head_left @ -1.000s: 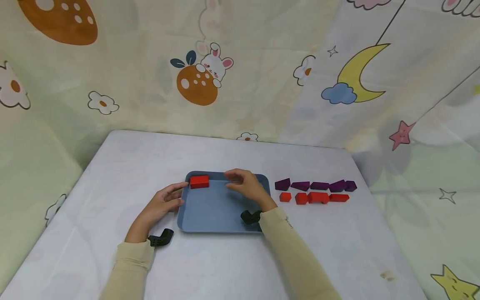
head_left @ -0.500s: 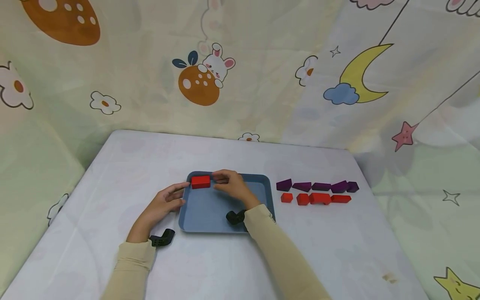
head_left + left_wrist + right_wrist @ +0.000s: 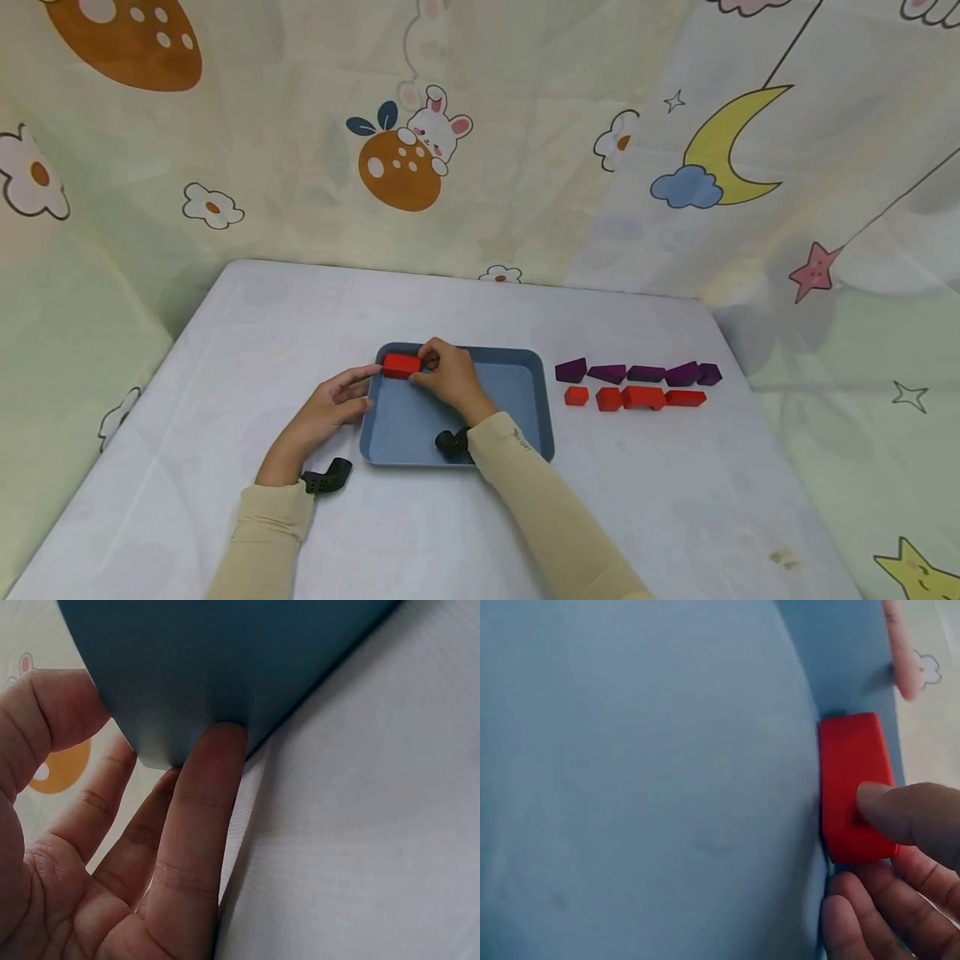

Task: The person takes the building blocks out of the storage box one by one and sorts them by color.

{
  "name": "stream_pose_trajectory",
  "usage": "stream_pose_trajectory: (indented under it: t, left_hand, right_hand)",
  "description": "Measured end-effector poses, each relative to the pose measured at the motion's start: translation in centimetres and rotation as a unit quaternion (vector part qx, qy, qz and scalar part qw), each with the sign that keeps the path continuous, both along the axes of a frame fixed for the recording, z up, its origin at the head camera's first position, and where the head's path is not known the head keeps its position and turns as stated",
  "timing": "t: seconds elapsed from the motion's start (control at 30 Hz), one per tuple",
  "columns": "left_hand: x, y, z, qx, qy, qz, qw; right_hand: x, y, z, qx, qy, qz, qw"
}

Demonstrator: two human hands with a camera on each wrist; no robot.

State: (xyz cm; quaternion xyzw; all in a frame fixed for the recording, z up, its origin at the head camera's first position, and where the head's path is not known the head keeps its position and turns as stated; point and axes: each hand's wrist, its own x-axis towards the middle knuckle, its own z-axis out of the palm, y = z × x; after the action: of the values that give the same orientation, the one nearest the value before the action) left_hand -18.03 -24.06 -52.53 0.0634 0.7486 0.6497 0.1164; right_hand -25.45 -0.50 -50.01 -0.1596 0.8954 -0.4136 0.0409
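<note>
A red rectangular block (image 3: pixel 399 367) lies in the far left corner of a blue-grey tray (image 3: pixel 495 392). My right hand (image 3: pixel 452 381) pinches the block's right end. In the right wrist view, the thumb lies on one face of the red block (image 3: pixel 845 754) and the fingers are curled at its end. My left hand (image 3: pixel 326 408) is at the tray's left side, its fingers extended. Several left fingertips touch the outside of the tray (image 3: pixel 195 667) in the left wrist view.
Right of the tray, several purple blocks (image 3: pixel 646 373) form a row. In front of them is a row of red blocks (image 3: pixel 642 397). A white cloth covers the table (image 3: pixel 675 500); a patterned curtain (image 3: pixel 525 183) hangs behind it.
My right hand has moved left across the tray to the red block and taken hold of its right end. The left hand has stayed at the tray's edge.
</note>
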Motion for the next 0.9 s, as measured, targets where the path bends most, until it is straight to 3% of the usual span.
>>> stream_pose_trajectory:
  t: [0.2,0.4,0.6,0.9]
  left_hand:
    - [-0.2,0.2,0.2,-0.01,0.002,-0.005,0.9999]
    - [0.0,0.2,0.3,-0.014,-0.004,-0.005,0.9999]
    - [0.3,0.1,0.3,-0.016,-0.003,-0.005,0.9999]
    - [0.4,0.1,0.1,-0.011,0.002,-0.004,0.9999]
  right_hand:
    - [-0.3,1.7,0.7,-0.048,-0.035,0.012,0.9982]
    - [0.2,5.2,2.3,-0.075,-0.047,0.029,0.9956]
    - [1.3,10.1,4.1,-0.127,-0.057,0.053,0.9889]
    - [2.3,18.4,5.9,-0.124,-0.032,0.059,0.9899]
